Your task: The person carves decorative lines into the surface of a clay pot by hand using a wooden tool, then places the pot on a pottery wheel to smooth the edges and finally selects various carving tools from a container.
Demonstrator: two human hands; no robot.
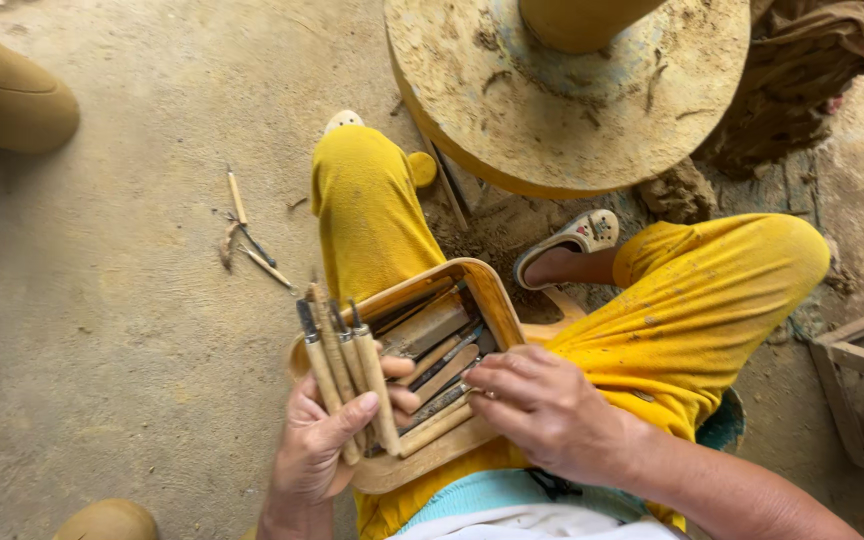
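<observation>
left hand point(320, 440) clamps a fan of wooden-handled carving tools point(347, 375) while right hand point(542, 405), fingers half-curled, picks through the wooden tray point(487, 290); best lift one handle cleanly.

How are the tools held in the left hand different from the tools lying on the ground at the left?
The bundle of tools stands gripped in the left hand, over the wooden tray; the loose tools lie on the dirt floor, untouched. The bundle is packed side by side, roughly parallel; the loose ones are scattered at different angles. Both sets are slim tools with pale wooden handles.
</observation>
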